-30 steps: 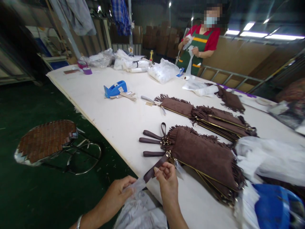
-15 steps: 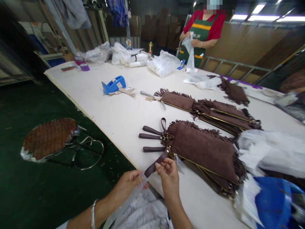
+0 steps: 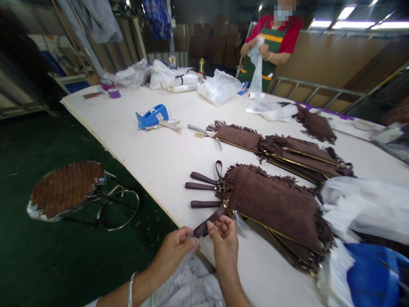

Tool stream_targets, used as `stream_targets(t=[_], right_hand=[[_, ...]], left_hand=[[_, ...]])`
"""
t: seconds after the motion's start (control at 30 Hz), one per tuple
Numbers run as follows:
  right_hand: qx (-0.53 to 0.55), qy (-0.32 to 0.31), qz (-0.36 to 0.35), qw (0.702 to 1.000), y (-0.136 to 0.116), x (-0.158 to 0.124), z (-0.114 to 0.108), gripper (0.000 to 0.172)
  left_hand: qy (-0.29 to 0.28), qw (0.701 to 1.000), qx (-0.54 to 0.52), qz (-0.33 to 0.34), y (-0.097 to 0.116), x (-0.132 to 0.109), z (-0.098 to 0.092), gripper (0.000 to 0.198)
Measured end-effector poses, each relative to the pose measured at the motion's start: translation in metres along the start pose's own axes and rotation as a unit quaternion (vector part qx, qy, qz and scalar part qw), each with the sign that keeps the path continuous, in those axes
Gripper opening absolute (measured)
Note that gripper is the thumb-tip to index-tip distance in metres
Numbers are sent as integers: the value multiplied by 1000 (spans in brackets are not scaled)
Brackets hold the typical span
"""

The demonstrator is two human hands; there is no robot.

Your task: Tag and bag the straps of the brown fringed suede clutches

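My left hand (image 3: 174,252) and my right hand (image 3: 224,243) meet at the near edge of the white table (image 3: 159,157). Both pinch at the free end of a dark brown wrist strap (image 3: 209,219). My left hand also grips a thin clear plastic sleeve (image 3: 188,249) at the strap's tip. The strap runs up to a stack of brown fringed suede pouches (image 3: 275,204) with gold zippers. Three more straps (image 3: 201,187) stick out of the stack to the left.
A second row of fringed pouches (image 3: 287,149) lies farther back, with a blue tape dispenser (image 3: 151,117) to its left. Clear plastic bags (image 3: 364,204) pile at right. A person in a green apron (image 3: 271,47) handles a bag across the table. A woven stool (image 3: 67,187) stands on the green floor.
My left hand has moved right and up until it touches the strap's end beside my right hand. The person opposite has raised the bag higher.
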State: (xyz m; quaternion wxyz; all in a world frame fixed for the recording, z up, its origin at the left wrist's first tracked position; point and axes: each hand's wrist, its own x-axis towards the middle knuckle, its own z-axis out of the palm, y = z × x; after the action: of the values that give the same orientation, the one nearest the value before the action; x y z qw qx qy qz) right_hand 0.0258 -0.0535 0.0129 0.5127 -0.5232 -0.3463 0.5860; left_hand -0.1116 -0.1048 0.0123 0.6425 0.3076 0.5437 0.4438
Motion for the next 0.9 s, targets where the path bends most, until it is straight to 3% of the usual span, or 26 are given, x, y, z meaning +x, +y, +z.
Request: stream_targets(t=[0.13, 0.3, 0.63, 0.77, 0.9], right_hand=[[9, -13, 7, 1000, -4, 1, -3, 42], [23, -38, 20, 999, -10, 5, -10, 40], [32, -46, 35, 998, 0, 4, -4, 43], [24, 11, 94, 995, -10, 14, -8, 56], [85, 57, 125, 987, -13, 27, 0, 54]], left_hand=[[-4, 1000, -12, -9, 1, 2, 2, 34], [-59, 996, -61, -32, 12, 3, 5, 38], [-106, 994, 10, -12, 17, 31, 10, 44], [-98, 991, 89, -22, 28, 39, -2, 38], [-111, 981, 157, -37, 41, 44, -16, 33]])
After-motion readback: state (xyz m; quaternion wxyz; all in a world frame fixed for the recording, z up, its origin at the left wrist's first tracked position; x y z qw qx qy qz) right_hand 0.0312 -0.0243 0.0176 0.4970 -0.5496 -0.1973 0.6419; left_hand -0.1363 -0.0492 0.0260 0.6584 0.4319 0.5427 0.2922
